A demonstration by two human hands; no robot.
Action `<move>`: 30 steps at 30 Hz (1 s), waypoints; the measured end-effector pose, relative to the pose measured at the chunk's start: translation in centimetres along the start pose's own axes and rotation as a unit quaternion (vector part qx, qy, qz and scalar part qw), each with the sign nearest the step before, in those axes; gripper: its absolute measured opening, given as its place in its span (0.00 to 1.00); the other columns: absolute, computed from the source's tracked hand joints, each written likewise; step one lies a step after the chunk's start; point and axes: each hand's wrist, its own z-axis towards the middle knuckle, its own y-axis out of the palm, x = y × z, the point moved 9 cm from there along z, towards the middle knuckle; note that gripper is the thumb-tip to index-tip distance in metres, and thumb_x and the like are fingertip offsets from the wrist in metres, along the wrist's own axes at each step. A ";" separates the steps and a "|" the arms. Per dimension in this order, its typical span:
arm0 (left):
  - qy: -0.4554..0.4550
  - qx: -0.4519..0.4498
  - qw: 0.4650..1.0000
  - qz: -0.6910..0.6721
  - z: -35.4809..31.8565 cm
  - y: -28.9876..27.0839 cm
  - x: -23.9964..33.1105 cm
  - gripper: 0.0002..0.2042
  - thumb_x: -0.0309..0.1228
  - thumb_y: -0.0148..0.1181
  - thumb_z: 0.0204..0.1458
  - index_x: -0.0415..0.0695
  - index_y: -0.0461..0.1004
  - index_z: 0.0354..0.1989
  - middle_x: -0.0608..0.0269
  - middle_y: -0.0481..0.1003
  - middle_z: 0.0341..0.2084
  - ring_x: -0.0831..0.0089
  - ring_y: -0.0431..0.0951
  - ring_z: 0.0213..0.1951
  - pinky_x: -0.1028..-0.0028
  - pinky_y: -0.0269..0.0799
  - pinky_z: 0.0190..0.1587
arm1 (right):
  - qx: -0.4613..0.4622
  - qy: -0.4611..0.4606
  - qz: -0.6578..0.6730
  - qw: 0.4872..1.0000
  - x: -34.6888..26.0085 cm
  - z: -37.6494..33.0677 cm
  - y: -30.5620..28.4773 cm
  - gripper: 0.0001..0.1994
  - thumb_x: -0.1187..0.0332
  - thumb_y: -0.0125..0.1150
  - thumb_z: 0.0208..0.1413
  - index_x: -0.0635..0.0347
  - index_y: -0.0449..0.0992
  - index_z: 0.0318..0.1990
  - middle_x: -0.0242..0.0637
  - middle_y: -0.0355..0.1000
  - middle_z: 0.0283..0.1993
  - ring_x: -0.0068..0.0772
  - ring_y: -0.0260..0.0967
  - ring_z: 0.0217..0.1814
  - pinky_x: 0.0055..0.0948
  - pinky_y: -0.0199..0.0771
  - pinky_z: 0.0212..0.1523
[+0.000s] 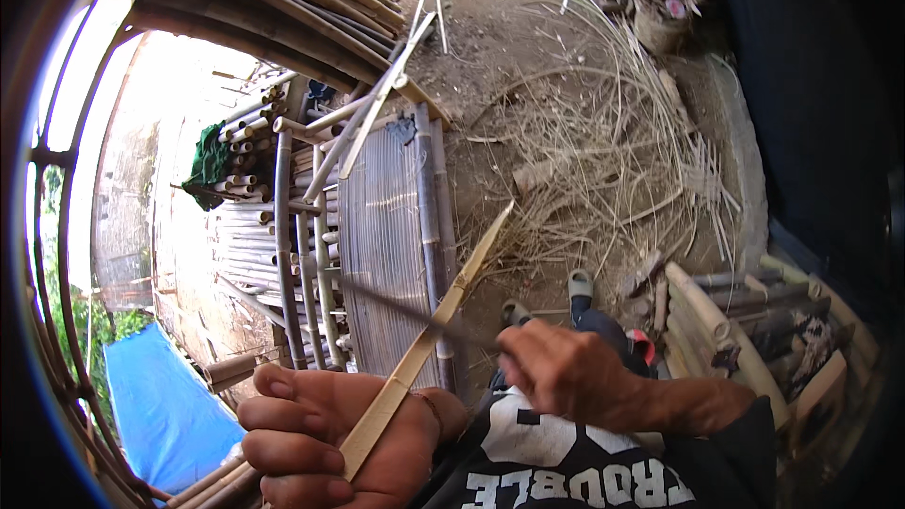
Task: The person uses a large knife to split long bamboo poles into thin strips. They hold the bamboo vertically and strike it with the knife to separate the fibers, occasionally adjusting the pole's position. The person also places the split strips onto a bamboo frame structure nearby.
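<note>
My left hand (316, 434) is turned palm up, with its fingers curled and a split bamboo strip (443, 316) lying across the palm. The pale strip slants up and away to the right and narrows to a pointed far end. My right hand (566, 372) is closed in a fist around the handle of a knife, and the handle is mostly hidden by the fingers. The long dark knife blade (415, 314) is blurred and reaches leftward, crossing the strip at about its middle.
A slatted bamboo bench (382, 226) stands just beyond, with thin strips (391, 85) leaning on its far end. Shavings (584, 160) litter the dirt ground. Stacked bamboo poles (255, 236) lie to the left, cut bamboo pieces (735, 330) to the right. A blue tarp (170, 405) hangs at lower left.
</note>
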 end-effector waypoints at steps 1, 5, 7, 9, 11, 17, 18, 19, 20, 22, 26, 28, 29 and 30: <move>0.001 -0.006 1.000 0.022 -0.1 0.7 0.0 0.23 0.53 0.36 0.65 0.53 0.62 0.22 0.73 0.54 0.17 0.77 0.57 0.23 0.76 0.50 0.27 | 0.027 -0.039 0.009 0.999 -1.5 0.1 -0.8 0.08 0.68 0.58 0.56 0.65 0.70 0.34 0.44 0.68 0.25 0.44 0.73 0.23 0.35 0.76 0.22; 0.001 -0.011 1.000 0.017 0.1 1.5 -0.2 0.24 0.55 0.34 0.64 0.54 0.58 0.20 0.73 0.52 0.17 0.78 0.54 0.21 0.76 0.48 0.25 | 0.003 0.067 -0.032 0.997 4.1 1.5 2.3 0.11 0.67 0.57 0.56 0.68 0.68 0.34 0.42 0.68 0.27 0.39 0.73 0.24 0.33 0.77 0.22; -0.051 -0.019 0.998 0.002 -0.1 0.6 -0.9 0.24 0.55 0.37 0.64 0.53 0.57 0.19 0.73 0.52 0.19 0.76 0.54 0.26 0.72 0.51 0.35 | 0.055 0.037 -0.002 0.998 2.5 1.7 1.3 0.10 0.68 0.61 0.52 0.63 0.67 0.36 0.39 0.64 0.25 0.36 0.70 0.23 0.34 0.74 0.19; -0.077 -0.026 0.997 -0.009 -0.2 0.2 -1.8 0.24 0.55 0.38 0.63 0.53 0.57 0.19 0.72 0.52 0.19 0.75 0.53 0.28 0.70 0.53 0.40 | 0.089 -0.040 0.018 0.995 -1.7 2.5 0.0 0.10 0.68 0.60 0.52 0.63 0.67 0.37 0.40 0.65 0.25 0.36 0.70 0.22 0.35 0.74 0.20; -0.072 -0.027 0.997 -0.010 0.2 -0.2 -2.5 0.25 0.55 0.39 0.63 0.52 0.56 0.19 0.72 0.52 0.19 0.75 0.52 0.27 0.70 0.51 0.38 | 0.099 -0.055 0.038 0.993 -2.9 3.0 0.4 0.09 0.68 0.60 0.53 0.64 0.69 0.35 0.42 0.66 0.28 0.36 0.71 0.23 0.35 0.76 0.23; -0.087 -0.027 0.996 -0.018 1.8 -2.3 -4.5 0.26 0.58 0.37 0.62 0.52 0.54 0.18 0.71 0.51 0.19 0.75 0.49 0.26 0.70 0.46 0.34 | 0.013 0.127 -0.043 0.991 2.9 3.8 6.2 0.08 0.68 0.57 0.57 0.64 0.72 0.32 0.42 0.69 0.26 0.39 0.72 0.21 0.31 0.76 0.19; -0.090 -0.028 0.995 -0.035 2.1 -2.7 -5.2 0.27 0.59 0.36 0.62 0.52 0.53 0.18 0.71 0.50 0.19 0.76 0.49 0.26 0.71 0.46 0.33 | 0.066 0.083 -0.010 0.994 0.6 4.7 4.5 0.07 0.68 0.57 0.57 0.64 0.72 0.33 0.43 0.69 0.26 0.39 0.72 0.21 0.31 0.76 0.20; -0.088 -0.062 0.992 -0.061 2.5 -3.0 -5.8 0.27 0.59 0.36 0.62 0.51 0.53 0.19 0.70 0.51 0.20 0.74 0.51 0.27 0.71 0.50 0.35 | 0.120 0.038 0.022 0.992 -1.0 5.2 3.4 0.07 0.68 0.57 0.58 0.64 0.72 0.33 0.43 0.69 0.26 0.40 0.72 0.21 0.31 0.76 0.20; -0.086 -0.096 0.988 -0.086 2.9 -3.7 -6.6 0.26 0.58 0.36 0.62 0.50 0.54 0.20 0.69 0.51 0.21 0.73 0.53 0.29 0.70 0.54 0.38 | 0.162 0.016 0.016 0.987 -1.7 5.1 3.6 0.07 0.69 0.56 0.58 0.64 0.72 0.34 0.45 0.70 0.26 0.42 0.72 0.21 0.33 0.75 0.21; -0.113 -0.056 0.992 -0.020 1.7 -4.3 -8.5 0.28 0.60 0.37 0.61 0.48 0.56 0.21 0.67 0.54 0.22 0.71 0.58 0.30 0.70 0.58 0.37 | 0.188 0.061 0.028 0.980 1.4 4.7 4.9 0.08 0.69 0.56 0.58 0.66 0.73 0.34 0.46 0.70 0.25 0.44 0.72 0.20 0.34 0.74 0.21; -0.206 -0.188 0.959 0.038 -7.0 -7.6 -17.5 0.29 0.63 0.36 0.59 0.47 0.56 0.21 0.63 0.60 0.21 0.77 0.63 0.20 0.79 0.57 0.18 | 0.150 0.332 -0.008 0.931 16.4 -0.2 8.2 0.16 0.62 0.51 0.62 0.62 0.70 0.25 0.52 0.71 0.24 0.53 0.71 0.22 0.46 0.74 0.26; -0.240 -0.020 0.967 0.078 -5.8 -9.7 -19.0 0.30 0.64 0.35 0.59 0.48 0.55 0.20 0.66 0.57 0.19 0.79 0.58 0.16 0.83 0.49 0.14 | 0.184 0.408 -0.053 0.893 22.3 -4.7 7.9 0.17 0.59 0.50 0.61 0.64 0.71 0.26 0.57 0.72 0.24 0.61 0.72 0.29 0.51 0.72 0.31; -0.236 0.082 0.964 0.094 -3.4 -9.7 -18.4 0.30 0.65 0.34 0.59 0.49 0.54 0.19 0.67 0.56 0.19 0.80 0.55 0.15 0.83 0.45 0.13 | 0.177 0.464 -0.065 0.866 23.8 -6.6 7.2 0.18 0.58 0.50 0.60 0.66 0.72 0.28 0.59 0.72 0.26 0.64 0.71 0.32 0.52 0.71 0.34; -0.233 0.031 0.967 0.094 -0.3 -7.7 -17.9 0.30 0.65 0.34 0.59 0.49 0.53 0.19 0.68 0.55 0.18 0.81 0.52 0.15 0.82 0.44 0.14 | 0.182 0.478 -0.071 0.856 25.4 -8.5 6.7 0.18 0.58 0.50 0.60 0.65 0.73 0.28 0.59 0.71 0.26 0.65 0.71 0.33 0.54 0.70 0.35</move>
